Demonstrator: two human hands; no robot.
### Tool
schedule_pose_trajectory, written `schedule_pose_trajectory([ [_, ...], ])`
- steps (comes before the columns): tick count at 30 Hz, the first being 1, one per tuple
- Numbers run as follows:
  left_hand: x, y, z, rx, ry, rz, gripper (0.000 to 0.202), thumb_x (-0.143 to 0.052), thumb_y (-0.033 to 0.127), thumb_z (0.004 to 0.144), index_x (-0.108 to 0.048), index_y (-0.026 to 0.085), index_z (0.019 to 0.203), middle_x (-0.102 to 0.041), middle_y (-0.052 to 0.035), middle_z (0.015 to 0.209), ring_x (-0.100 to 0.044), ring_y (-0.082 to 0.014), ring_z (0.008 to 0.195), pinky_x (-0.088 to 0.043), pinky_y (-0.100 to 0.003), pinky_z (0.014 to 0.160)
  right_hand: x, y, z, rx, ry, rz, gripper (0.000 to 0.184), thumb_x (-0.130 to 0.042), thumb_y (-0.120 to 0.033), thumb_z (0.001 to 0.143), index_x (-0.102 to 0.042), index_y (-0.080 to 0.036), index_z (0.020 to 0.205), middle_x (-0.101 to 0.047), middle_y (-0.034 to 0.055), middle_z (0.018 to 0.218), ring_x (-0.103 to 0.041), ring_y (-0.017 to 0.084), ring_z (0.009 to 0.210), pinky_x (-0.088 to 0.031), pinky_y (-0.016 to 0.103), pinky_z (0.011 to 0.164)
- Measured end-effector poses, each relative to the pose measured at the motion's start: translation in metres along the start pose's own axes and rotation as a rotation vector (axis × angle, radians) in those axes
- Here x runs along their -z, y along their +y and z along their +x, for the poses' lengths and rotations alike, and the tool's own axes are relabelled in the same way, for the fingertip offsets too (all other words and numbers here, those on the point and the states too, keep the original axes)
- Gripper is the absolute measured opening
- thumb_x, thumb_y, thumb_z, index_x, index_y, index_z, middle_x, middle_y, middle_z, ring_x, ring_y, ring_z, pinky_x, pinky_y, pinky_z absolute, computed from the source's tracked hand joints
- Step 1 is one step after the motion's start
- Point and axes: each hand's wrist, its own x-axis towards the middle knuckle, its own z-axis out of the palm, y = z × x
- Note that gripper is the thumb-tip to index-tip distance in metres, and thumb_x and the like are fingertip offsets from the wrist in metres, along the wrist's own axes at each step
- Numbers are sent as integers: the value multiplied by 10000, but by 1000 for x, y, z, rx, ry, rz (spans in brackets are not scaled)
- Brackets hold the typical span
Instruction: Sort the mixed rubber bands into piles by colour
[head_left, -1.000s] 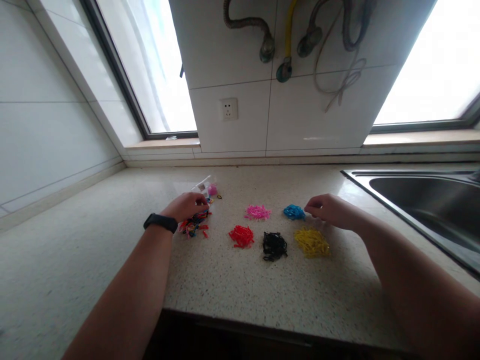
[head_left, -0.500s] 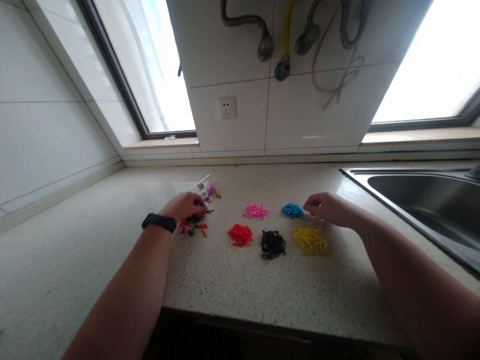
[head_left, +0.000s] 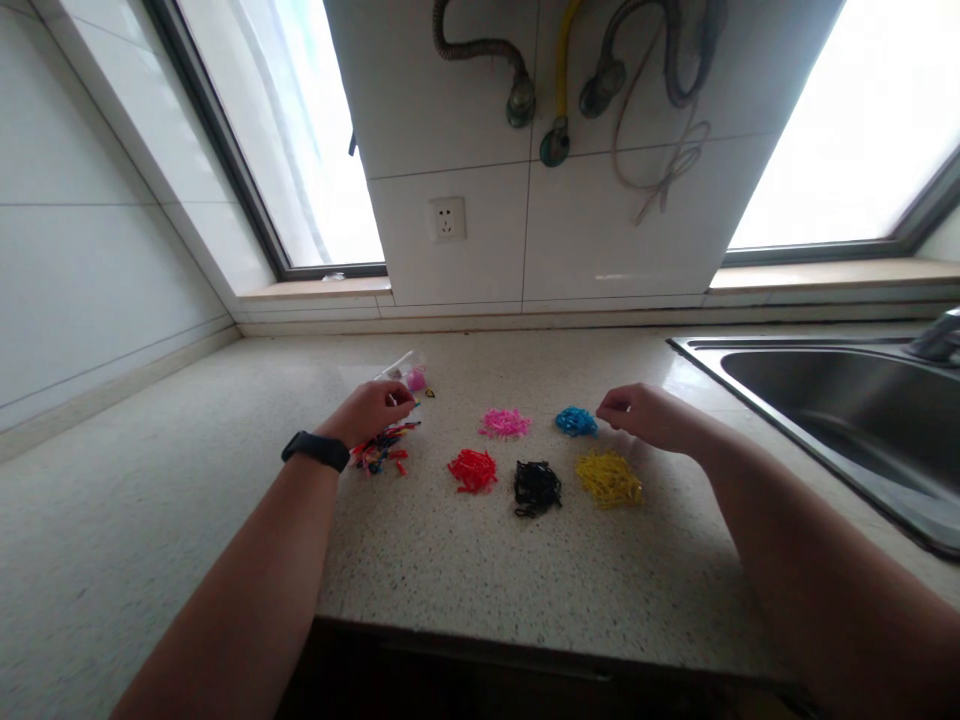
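My left hand, with a black band on its wrist, is pinched closed over a mixed pile of small coloured rubber bands. A tiny bluish bit, seemingly a rubber band, shows at its fingertips. My right hand is pinched closed just right of the blue rubber band pile; what it holds, if anything, is too small to see. Nearby lie a pink pile, a red pile, a black pile and a yellow pile.
A clear plastic bag with something pink inside lies behind my left hand, and a small dark-and-yellow ring beside it. To the right is a steel sink set into the speckled counter. A tiled wall stands behind.
My left hand has lifted slightly from the mixed pile, fingertips moving a little rightward. My right hand stays beside the blue pile. The whole view has shifted slightly.
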Motion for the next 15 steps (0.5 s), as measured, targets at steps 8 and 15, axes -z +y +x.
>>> schedule_pose_trajectory([
  [8, -20, 51, -4, -36, 0, -447, 162, -595, 337, 872, -607, 175, 867, -697, -72, 834, -566, -130, 644, -474, -279, 589, -2, -1, 0, 34, 7, -53, 280, -567, -415, 856, -748, -206, 814, -711, 42, 717, -608, 164, 622, -397, 280, 561],
  [15, -38, 94, -11, -42, -60, -745, 218, -649, 383, 877, -617, 174, 930, -695, -62, 832, -500, -95, 589, -381, -215, 480, -1, -6, -2, 60, 47, -121, 277, -555, -398, 868, -748, -204, 822, -716, 46, 739, -600, 156, 628, -377, 274, 566],
])
